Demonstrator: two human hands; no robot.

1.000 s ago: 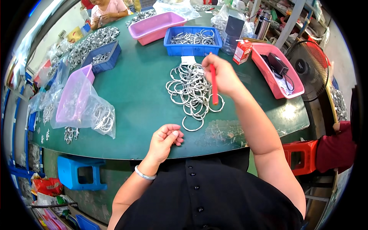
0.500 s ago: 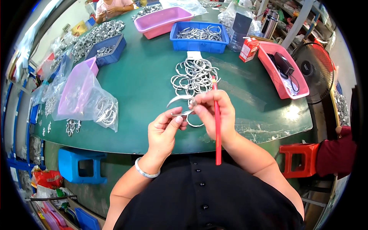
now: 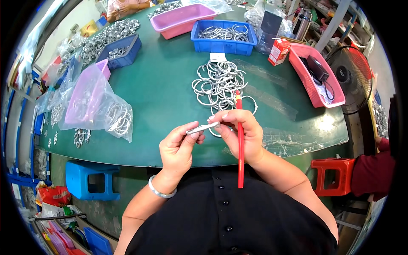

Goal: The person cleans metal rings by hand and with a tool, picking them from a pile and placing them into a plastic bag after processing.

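Between both hands, above the near part of the table, I hold a silver metal ring (image 3: 204, 128), seen nearly edge-on. My left hand (image 3: 178, 146) pinches its left end with thumb and fingers. At the other end, the fingertips of my right hand (image 3: 243, 135) close on it. A long red pencil-like stick (image 3: 241, 157) with a yellowish tip also rests in my right hand, its lower end pointing toward me. Just beyond my hands lies a loose pile of silver rings (image 3: 219, 80), some with open gaps. A small white label (image 3: 218, 57) touches the pile's far edge.
Behind the pile stands a blue bin (image 3: 223, 47) of rings, with a pink bin (image 3: 182, 21) beside it. At right are a red drink carton (image 3: 279, 52), a pink basket (image 3: 307, 85) and a fan (image 3: 350, 78). Bagged rings (image 3: 118, 120) lie left. Another person (image 3: 127, 6) sits across the table.
The ring in my hands has turned from an angled view to nearly edge-on. Another ring now lies right of the red stick, near my right hand. The red stick stays in my right hand.
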